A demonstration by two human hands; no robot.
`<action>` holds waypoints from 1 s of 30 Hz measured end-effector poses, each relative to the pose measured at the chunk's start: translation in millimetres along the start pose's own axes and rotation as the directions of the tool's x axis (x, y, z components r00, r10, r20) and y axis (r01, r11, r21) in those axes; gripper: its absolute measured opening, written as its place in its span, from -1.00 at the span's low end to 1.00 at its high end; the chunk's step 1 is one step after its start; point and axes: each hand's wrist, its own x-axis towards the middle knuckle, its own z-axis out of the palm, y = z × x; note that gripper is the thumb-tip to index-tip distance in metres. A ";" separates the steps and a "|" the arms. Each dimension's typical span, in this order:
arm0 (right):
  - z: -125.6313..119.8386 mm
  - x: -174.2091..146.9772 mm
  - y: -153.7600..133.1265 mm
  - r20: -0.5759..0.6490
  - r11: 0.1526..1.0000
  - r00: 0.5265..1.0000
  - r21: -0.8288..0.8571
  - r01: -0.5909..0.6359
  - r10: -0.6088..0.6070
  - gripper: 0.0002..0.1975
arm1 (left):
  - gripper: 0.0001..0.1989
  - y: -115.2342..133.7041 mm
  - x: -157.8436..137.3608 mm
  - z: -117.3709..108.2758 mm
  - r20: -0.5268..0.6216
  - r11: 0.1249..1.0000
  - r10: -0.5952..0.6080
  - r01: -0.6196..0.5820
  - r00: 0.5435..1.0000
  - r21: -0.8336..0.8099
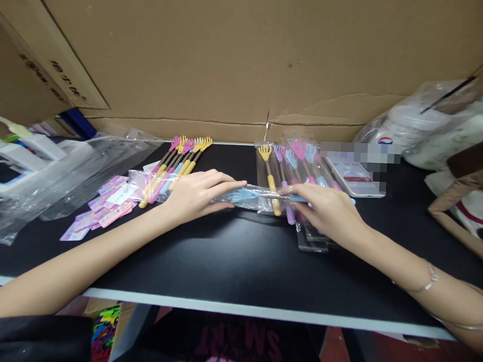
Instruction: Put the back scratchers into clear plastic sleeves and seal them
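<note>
Light-blue plastic claw-headed scratcher [247,195] at clock ctr, claw end in a long clear plastic sleeve [220,197] — L hand [195,195] pinches sleeve, R hand [328,206] pinches handle. Multicolour bagged scratchers [292,160] at 2 o'clock; multicolour loose scratchers [181,169] at 10. White round container [412,127] in clear bag [449,96], farther toward 2 — brown cardboard box [125,320] w/ bright multicolour pieces [105,327], 7.

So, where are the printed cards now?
In the head view, the cards lie on the table at left, between clear bags and the left scratcher group.
</note>
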 end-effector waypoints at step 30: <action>-5.4 0.2 -4.5 0.065 1.000 0.998 -0.008 0.008 -0.007 -0.77 | -0.54 -4.2 -0.8 5.0 0.029 0.996 0.037 -0.035 0.999 -0.077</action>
